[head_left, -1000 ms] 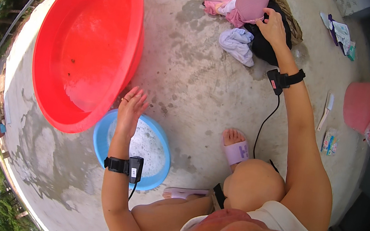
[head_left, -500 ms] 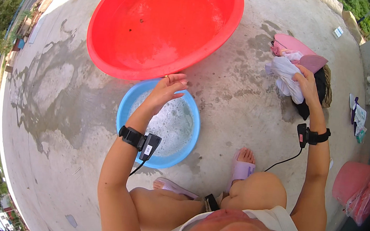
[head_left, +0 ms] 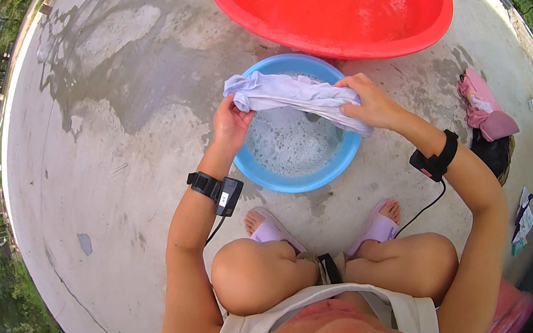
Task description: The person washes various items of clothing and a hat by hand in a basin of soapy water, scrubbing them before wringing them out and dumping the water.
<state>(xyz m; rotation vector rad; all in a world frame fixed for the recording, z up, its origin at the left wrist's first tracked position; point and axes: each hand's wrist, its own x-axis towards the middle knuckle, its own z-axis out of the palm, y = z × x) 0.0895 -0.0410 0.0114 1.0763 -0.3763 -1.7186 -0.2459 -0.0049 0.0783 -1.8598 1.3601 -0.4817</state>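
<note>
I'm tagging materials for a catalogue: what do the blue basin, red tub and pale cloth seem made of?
Blue basin: probably plastic, slightly glossy, judging by its even colour and smooth rim.
Red tub: likely plastic too, with a soft sheen and broad, smooth rim.
Pale cloth: matt, seemingly thin fabric, by its soft creases; the fibre cannot be told.

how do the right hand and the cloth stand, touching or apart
Touching. The head view shows the right hand clasping the cloth near its right end, with no gap between.
</note>
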